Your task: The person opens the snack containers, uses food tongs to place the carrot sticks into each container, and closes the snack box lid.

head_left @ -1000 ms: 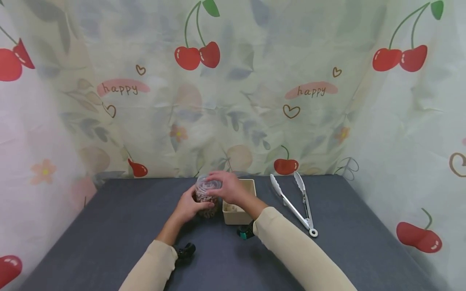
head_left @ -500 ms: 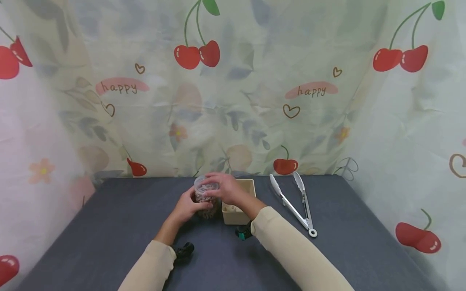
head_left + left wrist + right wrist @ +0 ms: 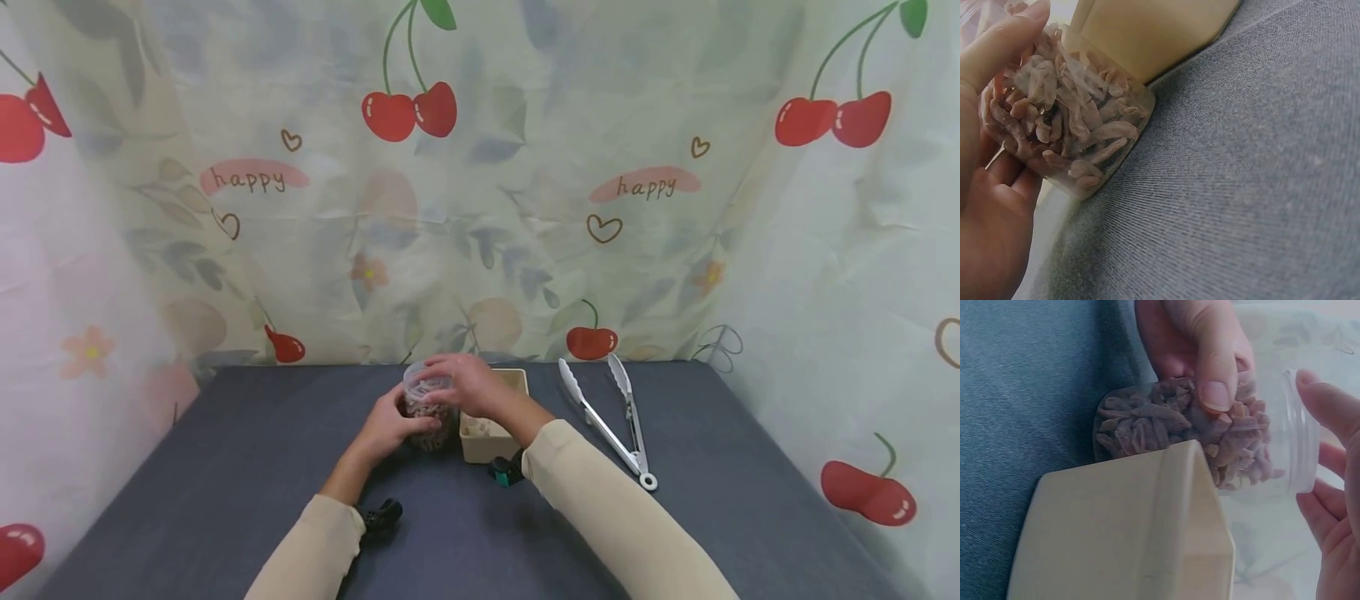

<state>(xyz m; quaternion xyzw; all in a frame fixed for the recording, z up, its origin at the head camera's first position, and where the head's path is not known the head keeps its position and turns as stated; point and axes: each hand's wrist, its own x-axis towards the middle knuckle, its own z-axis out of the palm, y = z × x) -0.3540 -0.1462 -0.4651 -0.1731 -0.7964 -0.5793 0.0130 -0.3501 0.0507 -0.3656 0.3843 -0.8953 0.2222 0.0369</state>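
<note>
A clear plastic jar (image 3: 429, 407), partly filled with brownish-pink, finger-like dried pieces, stands upright on the dark cloth. My left hand (image 3: 386, 428) grips its side, with the thumb across the front in the left wrist view and the other fingers partly hidden behind it. On top is a clear screw lid (image 3: 1302, 434). My right hand (image 3: 474, 388) holds this lid from above, thumb on one side of its edge and fingers on the other. Above the pieces, the upper part of the jar holds only air.
Close against the jar's right side is a beige rectangular box (image 3: 491, 451) with some pale pieces (image 3: 477, 428) inside. Farther right, metal tongs (image 3: 640, 461) lie spread on the dark tablecloth (image 3: 285, 442). A cherry-print curtain (image 3: 480, 208) hangs behind the table and on both sides.
</note>
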